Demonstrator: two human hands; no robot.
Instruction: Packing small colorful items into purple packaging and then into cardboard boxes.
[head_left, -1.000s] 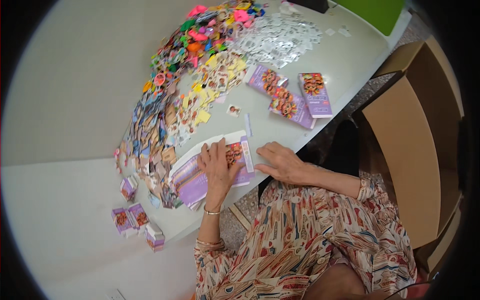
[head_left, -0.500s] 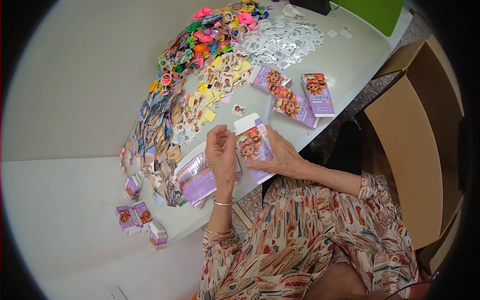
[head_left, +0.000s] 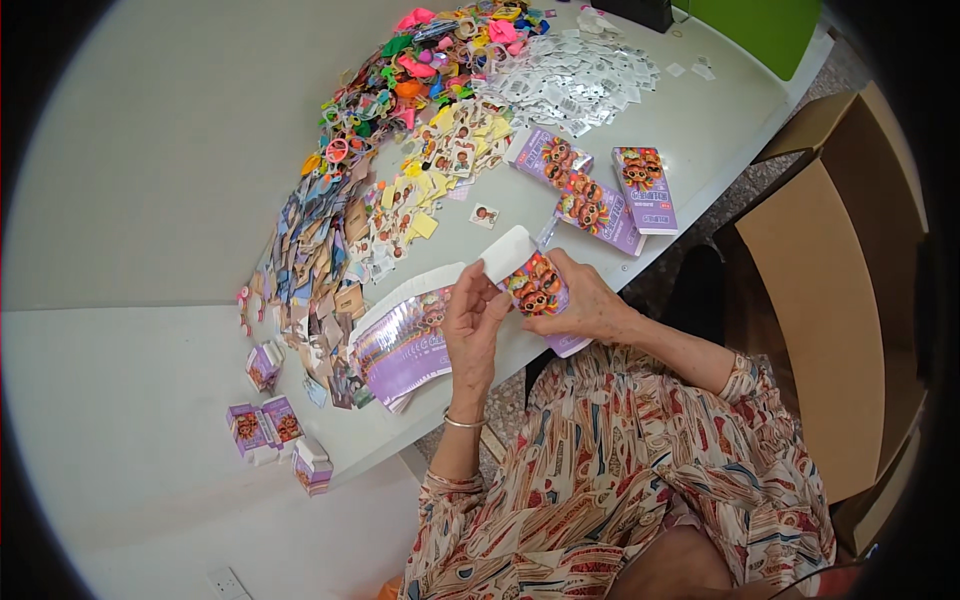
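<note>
A purple printed carton (head_left: 537,287) with a raised white flap (head_left: 507,252) is tilted above the table's near edge. My right hand (head_left: 590,305) is closed around its right side, thumb across the printed front. On the other side, my left hand (head_left: 474,325) has its fingertips at the flap's left edge and its thumb by the carton's side; the fingers are bent around that edge. Under and left of this hand lies a fanned stack of flat purple cartons (head_left: 400,355). Several filled-out purple boxes (head_left: 600,212) lie right of the held carton.
Heaps of colourful small toys (head_left: 420,70), white sachets (head_left: 580,80), yellow-and-white picture cards (head_left: 440,160) and folded packets (head_left: 315,250) curve along the table's far and left sides. Small purple boxes (head_left: 265,425) sit at the left. An open cardboard box (head_left: 815,320) stands at the right.
The carton has shifted slightly right and tilted, with its white flap showing more widely. My left hand has moved right and down to the flap's edge; my right hand still holds the carton.
</note>
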